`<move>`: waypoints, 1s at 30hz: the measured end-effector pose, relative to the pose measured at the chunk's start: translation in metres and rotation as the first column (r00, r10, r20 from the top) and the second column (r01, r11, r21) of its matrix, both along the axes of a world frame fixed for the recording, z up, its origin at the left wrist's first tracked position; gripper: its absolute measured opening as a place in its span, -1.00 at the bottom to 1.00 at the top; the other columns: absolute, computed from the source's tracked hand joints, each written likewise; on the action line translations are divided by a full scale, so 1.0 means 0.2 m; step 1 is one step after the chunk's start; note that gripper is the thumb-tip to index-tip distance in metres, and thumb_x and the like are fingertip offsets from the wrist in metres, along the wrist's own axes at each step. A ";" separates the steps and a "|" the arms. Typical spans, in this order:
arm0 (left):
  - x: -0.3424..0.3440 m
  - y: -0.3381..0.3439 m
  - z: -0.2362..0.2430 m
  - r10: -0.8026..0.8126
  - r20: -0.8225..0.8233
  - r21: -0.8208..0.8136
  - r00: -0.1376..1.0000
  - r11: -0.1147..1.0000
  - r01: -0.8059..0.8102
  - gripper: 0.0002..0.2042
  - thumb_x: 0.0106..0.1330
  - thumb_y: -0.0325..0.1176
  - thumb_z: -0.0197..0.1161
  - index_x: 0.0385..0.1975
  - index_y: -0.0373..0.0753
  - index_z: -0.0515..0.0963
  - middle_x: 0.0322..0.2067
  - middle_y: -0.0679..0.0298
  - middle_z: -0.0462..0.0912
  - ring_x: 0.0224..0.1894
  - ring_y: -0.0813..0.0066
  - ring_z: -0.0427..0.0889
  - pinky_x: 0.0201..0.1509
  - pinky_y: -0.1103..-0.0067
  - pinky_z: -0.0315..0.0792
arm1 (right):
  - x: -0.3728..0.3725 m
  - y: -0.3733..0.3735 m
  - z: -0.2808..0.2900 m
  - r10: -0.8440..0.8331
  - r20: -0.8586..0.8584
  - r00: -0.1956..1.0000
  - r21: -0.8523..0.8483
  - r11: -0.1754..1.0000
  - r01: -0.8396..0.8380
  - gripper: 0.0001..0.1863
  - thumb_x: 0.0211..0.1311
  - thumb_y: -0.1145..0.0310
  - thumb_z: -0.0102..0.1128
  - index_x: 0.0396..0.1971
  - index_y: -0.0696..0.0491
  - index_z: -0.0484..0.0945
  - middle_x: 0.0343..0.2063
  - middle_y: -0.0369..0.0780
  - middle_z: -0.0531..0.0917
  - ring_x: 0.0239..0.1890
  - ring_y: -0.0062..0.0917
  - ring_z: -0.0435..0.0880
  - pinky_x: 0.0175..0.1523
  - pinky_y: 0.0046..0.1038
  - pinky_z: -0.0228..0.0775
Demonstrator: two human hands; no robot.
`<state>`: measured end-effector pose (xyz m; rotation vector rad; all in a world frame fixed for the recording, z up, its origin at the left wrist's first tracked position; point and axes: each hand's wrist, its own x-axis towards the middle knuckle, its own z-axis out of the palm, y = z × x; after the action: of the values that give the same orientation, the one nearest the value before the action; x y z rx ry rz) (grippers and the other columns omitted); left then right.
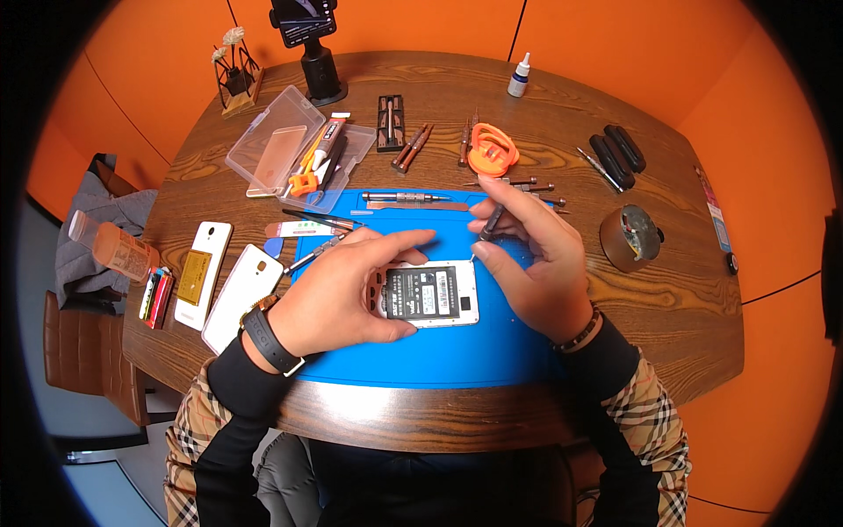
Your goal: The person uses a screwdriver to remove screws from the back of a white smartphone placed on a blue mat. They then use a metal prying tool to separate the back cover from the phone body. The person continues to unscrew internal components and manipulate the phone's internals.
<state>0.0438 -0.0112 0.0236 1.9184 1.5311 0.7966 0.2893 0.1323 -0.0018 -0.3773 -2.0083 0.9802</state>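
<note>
A white smartphone (469,283) with its back off lies on a blue mat (439,362), its black battery (423,292) exposed. My left hand (338,285) is closed round the phone's left end, thumb on the near edge and fingers on the far edge. In my right hand (549,272) a small dark screwdriver (493,222) is held between the fingers and tilted. Its tip comes down by the phone's far right corner; whether it touches a screw I cannot tell. Left of my left hand lie a white back cover (246,294) and another white phone (204,268).
Beyond the mat's far edge stand an open clear plastic box (279,132), an orange suction cup (493,151) and several small screwdrivers (413,147). Tweezers (318,217) lie at the mat's left. A round metal tin (630,237) sits at right, a phone stand (323,77) at the back.
</note>
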 end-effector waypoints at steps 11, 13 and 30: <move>0.00 0.00 0.00 0.006 0.014 -0.004 1.000 1.000 -0.006 0.00 0.00 -0.42 0.79 0.58 -0.22 0.49 0.21 0.18 0.83 0.18 0.24 0.62 0.42 0.40 0.46 | -0.02 0.00 0.00 -0.007 -0.044 0.999 0.023 1.000 0.008 -0.28 0.26 0.74 0.41 0.46 0.10 0.63 -0.01 -0.07 0.82 0.01 -0.41 0.85 0.14 -0.41 0.70; 0.00 0.00 0.00 0.000 0.016 -0.002 1.000 1.000 0.000 0.00 0.00 -0.41 0.79 0.58 -0.21 0.49 0.21 0.17 0.83 0.18 0.24 0.62 0.42 0.40 0.46 | 0.00 0.01 0.01 -0.049 0.019 0.999 0.134 0.990 0.046 -0.27 0.27 0.78 0.33 0.48 0.10 0.62 -0.02 -0.06 0.82 0.04 -0.41 0.86 0.15 -0.41 0.72; 0.00 0.00 -0.01 0.002 0.025 -0.007 1.000 1.000 -0.002 0.01 -0.01 -0.43 0.80 0.59 -0.22 0.48 0.23 0.16 0.82 0.18 0.26 0.60 0.40 0.40 0.48 | -0.01 0.00 0.01 -0.012 -0.012 1.000 -0.014 1.000 0.012 -0.23 0.20 0.76 0.42 0.48 0.09 0.62 -0.01 -0.06 0.82 0.03 -0.34 0.85 0.16 -0.37 0.70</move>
<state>0.0437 -0.0110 0.0220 1.8947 1.5195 0.8123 0.2875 0.1315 0.0009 -0.3900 -1.9874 0.9877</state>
